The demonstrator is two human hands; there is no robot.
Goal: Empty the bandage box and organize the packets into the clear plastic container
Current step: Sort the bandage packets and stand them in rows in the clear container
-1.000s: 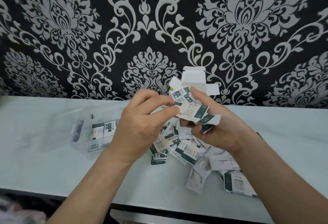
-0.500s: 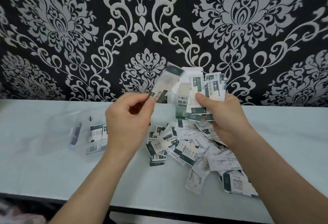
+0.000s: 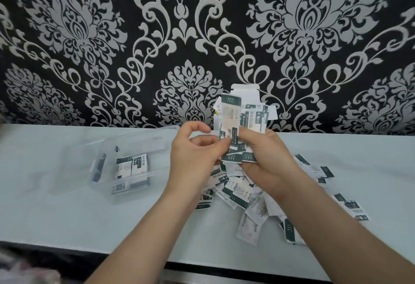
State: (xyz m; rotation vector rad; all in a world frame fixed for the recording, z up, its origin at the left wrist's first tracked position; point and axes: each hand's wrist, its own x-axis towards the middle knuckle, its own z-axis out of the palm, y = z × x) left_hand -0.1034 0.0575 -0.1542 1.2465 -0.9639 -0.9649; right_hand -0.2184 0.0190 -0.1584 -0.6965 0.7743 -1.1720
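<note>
My right hand (image 3: pixel 265 155) grips an upright stack of white-and-dark-green bandage packets (image 3: pixel 244 126) above the table. My left hand (image 3: pixel 193 160) pinches the stack's lower left edge with curled fingers. Behind the stack stands the opened white bandage box (image 3: pixel 244 89), its flaps up against the wall. A loose pile of packets (image 3: pixel 247 196) lies on the white table below and right of my hands. The clear plastic container (image 3: pixel 125 166) sits open at the left and holds a few packets (image 3: pixel 132 164) lying flat.
The white table (image 3: pixel 56 211) runs along a black wall with a silver damask pattern (image 3: pixel 179 25). Stray packets (image 3: pixel 352 207) lie scattered toward the right. The table's front edge (image 3: pixel 67 246) is close below; a dark gap shows beneath it.
My left hand, which held one packet up apart from the rest, has come back to the stack. The packet now stands at the stack's front, and both hands are together.
</note>
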